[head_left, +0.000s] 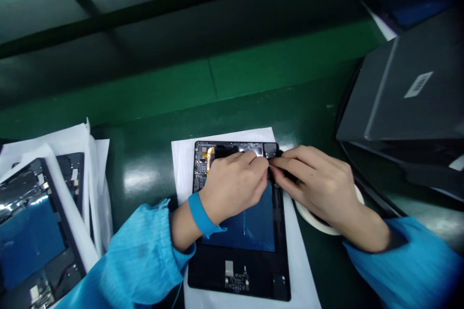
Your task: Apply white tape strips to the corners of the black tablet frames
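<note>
An opened tablet point(206, 268) lies face down on white sheets, its inner parts exposed. A blue panel point(259, 227) fills its middle, with a small circuit board point(237, 281) at the near end and an orange flex cable point(210, 157) near the far left corner. My left hand point(234, 183), with a blue band point(203, 215) at its wrist, reaches across the tablet with fingers pinched. From the other side my right hand point(322, 183) meets it, also pinched, at the tablet's far right edge. Whatever is between the fingertips is too small and covered to make out.
More opened tablets point(32, 236) are stacked between white sheets point(96, 178) at left. A cream ring point(311, 219), perhaps a tape roll, sits partly under my right hand. A dark grey case point(402, 91) with a label stands at right; another opened tablet point(413, 0) lies behind it.
</note>
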`<state>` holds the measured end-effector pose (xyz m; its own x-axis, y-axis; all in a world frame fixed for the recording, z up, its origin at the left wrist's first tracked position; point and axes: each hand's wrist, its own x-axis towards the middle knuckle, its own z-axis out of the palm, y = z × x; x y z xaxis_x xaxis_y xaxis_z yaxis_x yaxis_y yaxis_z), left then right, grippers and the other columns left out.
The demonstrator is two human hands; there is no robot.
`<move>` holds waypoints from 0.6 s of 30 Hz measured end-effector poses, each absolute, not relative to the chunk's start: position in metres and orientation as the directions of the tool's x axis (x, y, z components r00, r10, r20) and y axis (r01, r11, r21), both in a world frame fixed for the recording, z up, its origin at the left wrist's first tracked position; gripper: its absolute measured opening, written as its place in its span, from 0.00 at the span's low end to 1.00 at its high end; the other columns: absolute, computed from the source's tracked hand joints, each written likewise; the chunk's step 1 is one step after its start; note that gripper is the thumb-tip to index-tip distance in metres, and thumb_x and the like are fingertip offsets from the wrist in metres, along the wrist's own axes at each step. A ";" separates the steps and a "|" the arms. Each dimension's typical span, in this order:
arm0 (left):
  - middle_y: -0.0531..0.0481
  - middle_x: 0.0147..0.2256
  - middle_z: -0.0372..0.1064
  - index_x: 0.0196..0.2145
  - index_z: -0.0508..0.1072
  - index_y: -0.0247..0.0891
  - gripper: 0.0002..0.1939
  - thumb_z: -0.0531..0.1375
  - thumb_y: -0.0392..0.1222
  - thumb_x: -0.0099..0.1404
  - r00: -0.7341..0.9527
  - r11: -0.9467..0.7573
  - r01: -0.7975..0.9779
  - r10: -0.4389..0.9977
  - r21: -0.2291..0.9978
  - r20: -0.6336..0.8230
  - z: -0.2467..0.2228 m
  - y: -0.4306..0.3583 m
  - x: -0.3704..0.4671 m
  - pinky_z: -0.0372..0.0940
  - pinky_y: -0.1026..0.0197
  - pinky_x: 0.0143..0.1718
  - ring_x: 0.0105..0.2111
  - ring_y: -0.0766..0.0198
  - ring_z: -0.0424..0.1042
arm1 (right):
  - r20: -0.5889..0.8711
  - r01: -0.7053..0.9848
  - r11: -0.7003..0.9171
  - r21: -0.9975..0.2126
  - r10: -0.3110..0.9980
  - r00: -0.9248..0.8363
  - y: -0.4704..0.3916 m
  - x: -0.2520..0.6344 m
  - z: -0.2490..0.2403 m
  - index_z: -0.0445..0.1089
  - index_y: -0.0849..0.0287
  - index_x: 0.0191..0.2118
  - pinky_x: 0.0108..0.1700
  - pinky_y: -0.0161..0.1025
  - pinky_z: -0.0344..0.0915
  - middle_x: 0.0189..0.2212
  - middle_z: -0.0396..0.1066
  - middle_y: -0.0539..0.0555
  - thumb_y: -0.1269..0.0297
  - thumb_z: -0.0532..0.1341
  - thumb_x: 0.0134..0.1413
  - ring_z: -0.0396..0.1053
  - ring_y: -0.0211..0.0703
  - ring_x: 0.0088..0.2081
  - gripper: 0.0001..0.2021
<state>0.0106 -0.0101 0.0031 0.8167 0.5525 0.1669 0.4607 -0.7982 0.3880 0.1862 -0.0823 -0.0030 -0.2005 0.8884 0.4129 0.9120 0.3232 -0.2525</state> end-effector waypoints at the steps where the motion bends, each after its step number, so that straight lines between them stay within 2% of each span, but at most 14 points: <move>1: 0.53 0.29 0.70 0.31 0.69 0.39 0.10 0.52 0.37 0.70 0.819 -0.799 0.460 0.551 0.388 0.162 0.003 -0.010 0.011 0.60 0.58 0.27 0.30 0.62 0.71 | 0.401 0.912 0.331 -0.243 0.890 -0.217 -0.082 0.187 -0.002 0.73 0.61 0.36 0.31 0.37 0.61 0.33 0.74 0.53 0.71 0.62 0.59 0.70 0.39 0.33 0.02; 3: 0.52 0.30 0.70 0.31 0.69 0.39 0.10 0.52 0.37 0.70 0.822 -0.798 0.462 0.549 0.388 0.151 0.003 -0.010 0.011 0.60 0.58 0.27 0.31 0.62 0.72 | 0.365 0.918 0.348 -0.189 0.893 -0.263 -0.083 0.188 0.003 0.74 0.61 0.36 0.30 0.38 0.59 0.32 0.74 0.52 0.70 0.61 0.60 0.68 0.38 0.32 0.04; 8: 0.52 0.30 0.70 0.31 0.70 0.38 0.10 0.52 0.37 0.70 0.829 -0.791 0.474 0.549 0.386 0.107 0.004 -0.009 0.011 0.60 0.58 0.27 0.31 0.61 0.71 | 0.278 0.929 0.369 0.043 0.888 -0.365 -0.088 0.182 0.015 0.75 0.63 0.37 0.30 0.42 0.56 0.27 0.70 0.52 0.70 0.60 0.60 0.62 0.42 0.29 0.06; 10: 0.52 0.31 0.70 0.32 0.71 0.38 0.10 0.53 0.38 0.70 0.829 -0.782 0.484 0.554 0.391 0.081 0.005 -0.009 0.011 0.60 0.59 0.28 0.31 0.61 0.71 | 0.256 0.929 0.362 0.073 0.893 -0.369 -0.092 0.181 0.014 0.75 0.65 0.41 0.30 0.43 0.56 0.27 0.70 0.52 0.70 0.60 0.60 0.62 0.43 0.29 0.08; 12: 0.52 0.31 0.71 0.32 0.72 0.38 0.10 0.53 0.38 0.70 0.824 -0.769 0.500 0.564 0.399 0.054 0.006 -0.008 0.011 0.61 0.60 0.29 0.31 0.62 0.71 | 0.277 0.935 0.353 0.021 0.897 -0.345 -0.098 0.182 0.009 0.74 0.66 0.46 0.32 0.43 0.58 0.30 0.72 0.53 0.69 0.59 0.61 0.64 0.43 0.31 0.11; 14: 0.52 0.31 0.71 0.33 0.72 0.38 0.10 0.54 0.39 0.70 0.820 -0.752 0.508 0.572 0.419 0.033 0.009 -0.007 0.012 0.61 0.60 0.30 0.31 0.62 0.71 | 0.319 0.932 0.350 -0.088 0.897 -0.307 -0.101 0.186 0.001 0.72 0.66 0.50 0.35 0.42 0.61 0.36 0.75 0.55 0.67 0.57 0.63 0.66 0.43 0.33 0.13; 18: 0.53 0.29 0.70 0.31 0.73 0.39 0.08 0.57 0.41 0.68 0.805 -0.701 0.537 0.593 0.469 -0.035 0.017 -0.003 0.016 0.60 0.61 0.30 0.29 0.63 0.70 | 0.339 0.903 0.345 -0.255 0.907 -0.250 -0.103 0.196 -0.011 0.71 0.63 0.51 0.39 0.42 0.64 0.39 0.75 0.56 0.66 0.56 0.64 0.68 0.44 0.37 0.14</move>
